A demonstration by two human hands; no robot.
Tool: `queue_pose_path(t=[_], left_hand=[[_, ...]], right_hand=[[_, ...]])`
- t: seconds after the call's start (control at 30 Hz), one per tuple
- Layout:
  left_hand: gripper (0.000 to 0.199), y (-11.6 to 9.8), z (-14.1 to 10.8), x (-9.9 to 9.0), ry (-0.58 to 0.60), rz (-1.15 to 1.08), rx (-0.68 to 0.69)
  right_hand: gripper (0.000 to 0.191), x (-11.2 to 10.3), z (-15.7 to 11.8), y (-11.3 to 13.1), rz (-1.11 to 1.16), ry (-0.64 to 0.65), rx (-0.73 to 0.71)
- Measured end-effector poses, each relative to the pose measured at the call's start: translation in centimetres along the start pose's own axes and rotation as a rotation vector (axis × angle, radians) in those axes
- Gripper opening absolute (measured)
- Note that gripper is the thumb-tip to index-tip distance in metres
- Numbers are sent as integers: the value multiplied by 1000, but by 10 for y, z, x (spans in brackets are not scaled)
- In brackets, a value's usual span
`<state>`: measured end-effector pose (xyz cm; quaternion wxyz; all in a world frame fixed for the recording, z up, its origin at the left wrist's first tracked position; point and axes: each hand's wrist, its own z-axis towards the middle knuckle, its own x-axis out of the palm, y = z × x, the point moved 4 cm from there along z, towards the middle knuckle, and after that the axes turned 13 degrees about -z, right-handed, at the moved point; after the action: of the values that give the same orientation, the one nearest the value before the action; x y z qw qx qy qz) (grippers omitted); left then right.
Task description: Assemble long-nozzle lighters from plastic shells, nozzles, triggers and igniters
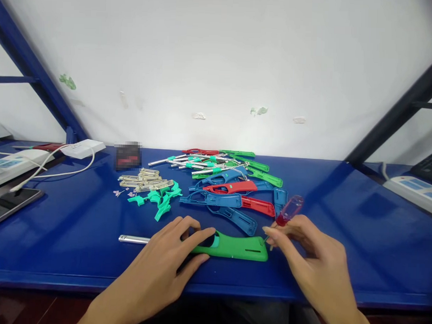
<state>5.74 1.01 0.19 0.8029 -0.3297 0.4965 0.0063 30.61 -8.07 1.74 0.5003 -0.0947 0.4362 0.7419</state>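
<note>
A green long-necked gas lighter (234, 247) lies on the blue table near its front edge, its metal tube pointing left. My left hand (163, 259) is closed around its middle, by the teal trigger, and covers where the tube meets the body. In my right hand (312, 260) is a screwdriver (290, 210) with a clear and red handle, pinched low on its shaft and tilted. Its tip meets the right end of the green body; the exact contact point is too small to make out. Behind lie blue lighter shells (214, 199) and a red shell (232, 187).
Teal triggers (161, 198) and clear fuel tanks (144, 181) are heaped left of the shells. Metal tubes (187, 163) and green shells (265, 176) lie farther back. A phone (12, 204), white cables and power strips (416, 190) sit at the sides; a white wall stands behind.
</note>
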Motion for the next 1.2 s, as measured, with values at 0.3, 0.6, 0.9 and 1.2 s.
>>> queue_pose_path(t=[0.3, 0.6, 0.9, 1.2], left_hand=[[40, 3, -3, 2, 24, -4, -26], [34, 0, -1, 1, -6, -2, 23], [35, 0, -1, 0, -7, -16, 21], [35, -1, -2, 1, -7, 10, 41]], right_hand=[[20, 0, -6, -4, -38, 10, 28], [17, 1, -2, -8, 4, 46, 5], [85, -3, -8, -14, 36, 44, -81], [70, -6, -8, -2, 151, -139, -141]])
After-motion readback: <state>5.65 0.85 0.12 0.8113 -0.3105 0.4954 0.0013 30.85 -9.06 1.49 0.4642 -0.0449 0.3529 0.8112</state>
